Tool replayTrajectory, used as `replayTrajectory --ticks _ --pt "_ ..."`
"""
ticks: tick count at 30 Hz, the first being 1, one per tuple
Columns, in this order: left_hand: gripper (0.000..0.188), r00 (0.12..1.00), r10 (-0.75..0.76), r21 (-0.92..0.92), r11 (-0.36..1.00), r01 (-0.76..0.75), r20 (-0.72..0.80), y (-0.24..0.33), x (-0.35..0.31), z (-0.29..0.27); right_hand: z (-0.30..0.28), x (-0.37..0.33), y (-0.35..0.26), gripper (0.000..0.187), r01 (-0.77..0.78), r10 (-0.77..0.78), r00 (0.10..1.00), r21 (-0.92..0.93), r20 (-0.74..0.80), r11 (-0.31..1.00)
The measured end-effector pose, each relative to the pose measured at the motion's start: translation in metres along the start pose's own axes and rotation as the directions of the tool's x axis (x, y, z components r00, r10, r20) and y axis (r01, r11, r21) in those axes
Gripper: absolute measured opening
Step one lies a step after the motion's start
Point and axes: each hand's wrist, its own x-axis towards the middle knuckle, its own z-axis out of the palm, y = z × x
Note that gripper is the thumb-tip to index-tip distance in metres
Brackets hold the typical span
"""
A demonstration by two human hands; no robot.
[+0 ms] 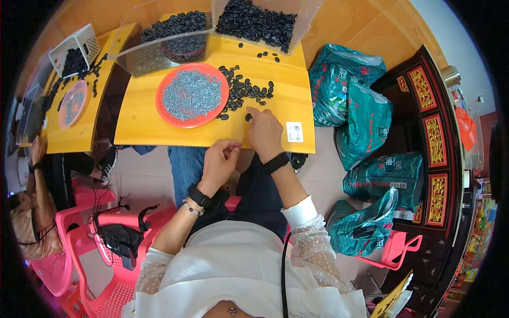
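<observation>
**Hands at the heap of small black parts**

The right hand [265,130] lies palm down on the yellow tabletop [143,124], its fingers [253,112] reaching a single black part [248,116] at the near edge of the loose black pile [245,87]. Whether they pinch it cannot be told. The left hand [220,159] hovers at the tabletop's front edge, fingers curled narrow together. An orange plate [169,117] of grey pieces sits just left of the pile.

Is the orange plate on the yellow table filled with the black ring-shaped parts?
No. The orange plate holds a heap of small grey pieces; the black rings lie loose on the table beside it.
</observation>
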Motion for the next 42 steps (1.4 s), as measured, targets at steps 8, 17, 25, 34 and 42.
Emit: replayTrajectory --ticks 8,17,25,34,42 --pt "0.013 0.999 -0.052 -0.063 0.997 0.052 0.001 -0.003 0.002 -0.001 0.014 0.008 0.004 0.017 0.048 -0.044 0.998 -0.07 0.053 0.996" --pt "0.022 0.956 -0.292 -0.532 0.81 0.246 -0.004 0.005 0.012 -0.004 0.004 0.009 0.009 0.02 -0.063 0.043 0.996 0.285 0.076 0.956" --pt "0.023 0.979 -0.199 -0.616 0.777 0.13 -0.044 0.02 0.027 -0.011 -0.03 -0.003 -0.003 0.019 -0.385 0.072 0.911 0.774 0.406 0.503" --pt "0.018 0.96 -0.273 -0.665 0.729 0.164 -0.061 0.022 0.026 -0.008 -0.025 -0.007 -0.001 0.017 -0.363 0.143 0.931 0.804 0.337 0.471" --pt "0.019 0.955 -0.294 -0.68 0.71 0.185 -0.048 0.025 0.017 -0.015 0.006 -0.01 0.009 0.015 -0.095 0.057 0.992 0.383 0.108 0.919"
